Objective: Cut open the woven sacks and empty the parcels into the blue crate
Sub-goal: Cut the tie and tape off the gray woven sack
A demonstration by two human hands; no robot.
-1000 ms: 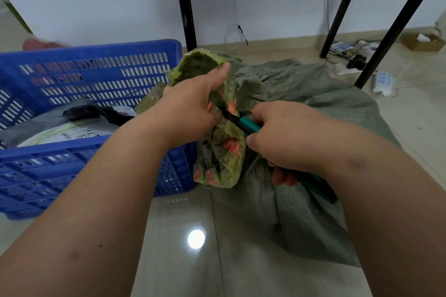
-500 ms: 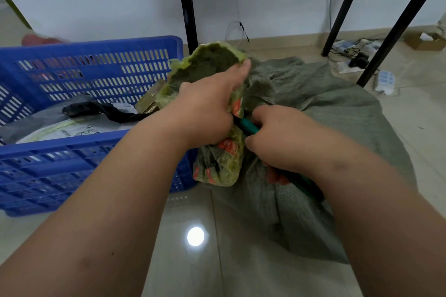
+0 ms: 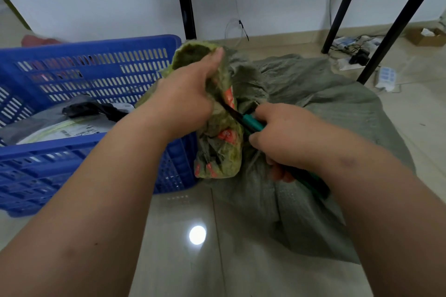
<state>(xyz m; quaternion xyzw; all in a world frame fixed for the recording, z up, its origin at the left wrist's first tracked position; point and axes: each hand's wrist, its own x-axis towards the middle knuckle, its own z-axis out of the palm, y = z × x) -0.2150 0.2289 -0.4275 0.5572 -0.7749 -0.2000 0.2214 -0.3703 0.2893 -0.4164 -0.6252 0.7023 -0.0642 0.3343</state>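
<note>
Woven sack neck being cut beside a blue crate.

The teal-handled cutter (image 3: 251, 124) is gripped by the right hand (image 3: 287, 137), blade against the bunched neck of the woven sack (image 3: 313, 108), which is gripped by the left hand (image 3: 185, 101). Left of the sack, parcels (image 3: 65, 128) are held in the blue crate (image 3: 96, 75).

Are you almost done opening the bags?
Partly. Done: some parcels already lie in the blue crate. Now: the left hand grips the bunched neck of the green woven sack, and the right hand holds a green-handled cutter against it. Left: finish the cut and tip this sack's parcels out.
</note>
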